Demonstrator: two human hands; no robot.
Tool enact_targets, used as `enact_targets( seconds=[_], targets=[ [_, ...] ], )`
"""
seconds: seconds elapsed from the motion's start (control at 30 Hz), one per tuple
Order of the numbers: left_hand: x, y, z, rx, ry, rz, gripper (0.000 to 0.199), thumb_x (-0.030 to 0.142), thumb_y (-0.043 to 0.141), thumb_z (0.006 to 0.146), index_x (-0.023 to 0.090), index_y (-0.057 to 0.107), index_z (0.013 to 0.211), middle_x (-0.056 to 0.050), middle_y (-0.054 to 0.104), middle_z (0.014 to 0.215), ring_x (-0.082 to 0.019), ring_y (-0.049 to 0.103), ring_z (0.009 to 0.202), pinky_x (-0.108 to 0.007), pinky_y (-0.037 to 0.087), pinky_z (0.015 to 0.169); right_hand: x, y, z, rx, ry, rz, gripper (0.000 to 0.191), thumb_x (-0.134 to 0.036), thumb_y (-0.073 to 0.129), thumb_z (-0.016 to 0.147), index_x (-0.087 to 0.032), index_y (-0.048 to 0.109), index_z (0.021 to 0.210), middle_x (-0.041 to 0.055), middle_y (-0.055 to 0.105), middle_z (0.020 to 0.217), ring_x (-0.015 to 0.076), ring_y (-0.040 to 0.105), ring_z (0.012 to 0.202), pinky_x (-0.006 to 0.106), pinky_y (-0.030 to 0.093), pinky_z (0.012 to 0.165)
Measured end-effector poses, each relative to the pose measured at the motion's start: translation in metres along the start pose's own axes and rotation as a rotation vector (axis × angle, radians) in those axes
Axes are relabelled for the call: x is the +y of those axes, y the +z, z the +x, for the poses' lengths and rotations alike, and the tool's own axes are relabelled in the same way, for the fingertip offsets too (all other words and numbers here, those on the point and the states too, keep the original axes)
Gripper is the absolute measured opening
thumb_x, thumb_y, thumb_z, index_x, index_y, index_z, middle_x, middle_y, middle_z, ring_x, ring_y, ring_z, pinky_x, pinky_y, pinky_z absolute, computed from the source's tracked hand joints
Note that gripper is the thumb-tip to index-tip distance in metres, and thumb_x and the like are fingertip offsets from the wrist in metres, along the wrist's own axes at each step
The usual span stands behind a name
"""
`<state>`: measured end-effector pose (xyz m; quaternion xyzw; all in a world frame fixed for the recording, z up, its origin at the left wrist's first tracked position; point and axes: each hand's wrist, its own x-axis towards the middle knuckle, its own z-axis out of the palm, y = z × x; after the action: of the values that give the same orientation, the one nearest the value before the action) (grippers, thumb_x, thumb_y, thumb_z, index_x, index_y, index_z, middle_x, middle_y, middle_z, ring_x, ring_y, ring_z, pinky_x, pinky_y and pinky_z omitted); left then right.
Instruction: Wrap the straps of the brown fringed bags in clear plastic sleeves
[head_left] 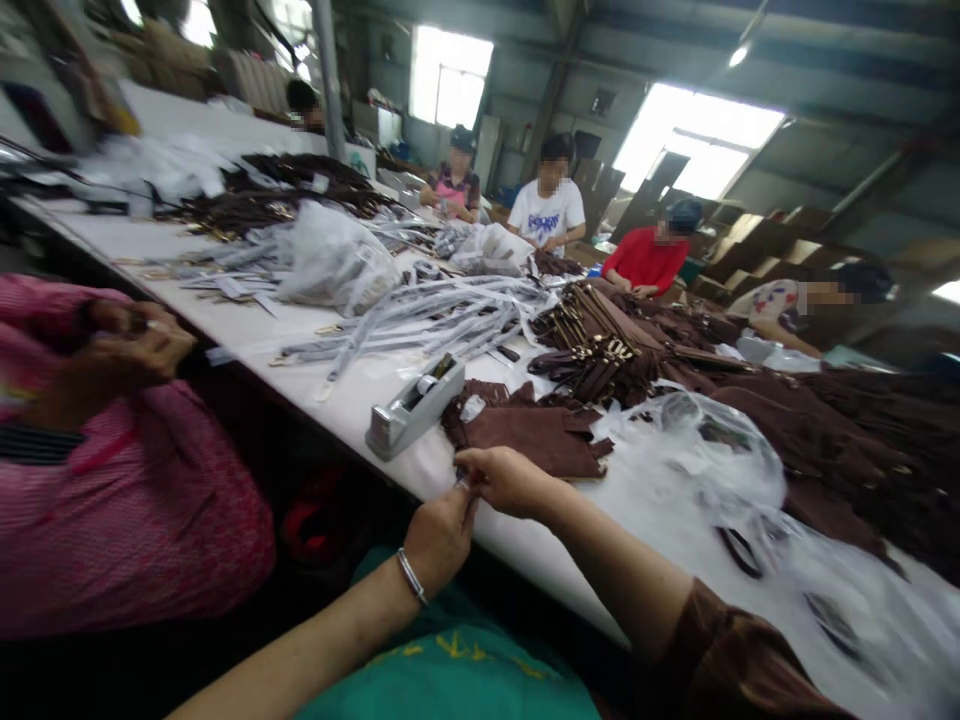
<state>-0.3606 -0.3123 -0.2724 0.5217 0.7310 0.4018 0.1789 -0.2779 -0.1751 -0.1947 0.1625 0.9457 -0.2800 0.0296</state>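
At the table's front edge my left hand [439,535], with a silver bracelet on its wrist, meets my right hand [506,480]. The fingers of both are pinched together at one spot. Whatever they hold there is small and mostly hidden by the fingers. Just beyond my right hand lies a stack of brown fabric pouches [529,438] with a scrap of clear plastic on it. A grey tape dispenser [416,405] stands to the left of the stack, close to the edge.
Plastic-wrapped straps [442,315] spread across the white table [292,375]. Dark brown belts with gold buckles [600,345] are heaped behind the pouches. Clear plastic bags [720,450] and brown fabric [840,440] cover the right. A person in pink [127,480] sits at left; several others work across the table.
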Motion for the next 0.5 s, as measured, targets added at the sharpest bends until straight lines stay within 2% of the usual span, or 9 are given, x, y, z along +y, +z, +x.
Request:
enact_targets(
  seconds=[0.1,0.27,0.37,0.5],
  targets=[
    [-0.003,-0.001,-0.002,-0.002,-0.008,-0.095,0.030,0.033,0.040,0.093,0.022,0.066,0.101,-0.015,0.070,0.093,-0.026,0.065,0.086,-0.036,0.046,0.079,0.008,0.012,0.000,0.127,-0.023,0.095,0.048,-0.009,0.057,0.074,-0.024,0.065,0.119,0.0029,0.073,0.086,0.0171,0.068,0.081,0.024,0.049,0.072],
    [-0.008,0.001,0.003,-0.039,-0.154,-0.239,0.026,0.025,0.042,0.090,0.021,0.067,0.082,-0.009,0.068,0.079,-0.021,0.062,0.074,-0.032,0.041,0.067,0.016,0.033,-0.009,0.256,-0.040,0.119,0.045,-0.011,0.053,0.077,-0.024,0.062,0.119,0.0031,0.073,0.084,0.0180,0.068,0.077,0.027,0.050,0.068],
    [-0.006,0.003,0.009,-0.045,-0.356,-0.355,0.020,0.024,0.051,0.083,0.019,0.062,0.067,-0.005,0.061,0.065,-0.017,0.056,0.062,-0.029,0.036,0.057,0.017,0.043,-0.017,0.313,-0.109,0.014,0.041,-0.013,0.050,0.082,-0.025,0.060,0.121,0.0059,0.072,0.087,0.0204,0.069,0.079,0.031,0.051,0.071],
    [0.004,-0.001,0.015,-0.141,-0.697,-0.751,0.018,0.030,0.055,0.079,0.019,0.053,0.065,0.002,0.046,0.053,-0.009,0.033,0.041,-0.024,0.022,0.041,0.018,0.049,-0.028,0.373,-0.175,-0.144,0.030,-0.018,0.044,0.091,-0.025,0.065,0.112,0.0097,0.072,0.090,0.0211,0.068,0.080,0.031,0.050,0.072]
  ],
)
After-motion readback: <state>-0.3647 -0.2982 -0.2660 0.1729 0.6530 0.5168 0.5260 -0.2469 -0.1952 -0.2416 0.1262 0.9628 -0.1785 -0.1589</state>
